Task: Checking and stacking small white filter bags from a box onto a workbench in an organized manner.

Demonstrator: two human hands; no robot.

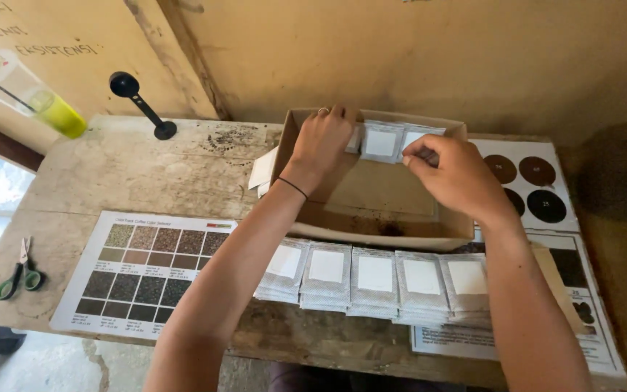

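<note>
Two packets [392, 140] stand upright against the far wall of the box [371, 218], and both your hands are on them. Your right hand [453, 174] pinches the right-hand packet's top edge between thumb and fingertips, closed on it. Your left hand [322, 141] curls over the box's far rim just left of the packets; its fingertips are hidden, so you cannot tell whether it grips a packet or only steadies the row.

By the look of it, you are filing packets on edge along the back of the box, and this step is only begun: most of the box floor is bare. The next move seems to call for squaring the pinched packet flush with its neighbour, then letting go without tipping the row.

Toward you from your grip, outside the near wall, five stacks [375, 282] of the same white-labelled packets lie in a row. Left of those lies a colour chart [139, 272], with scissors [17, 272] farther left. Beyond your left hand lies a black scoop [141, 105].
</note>
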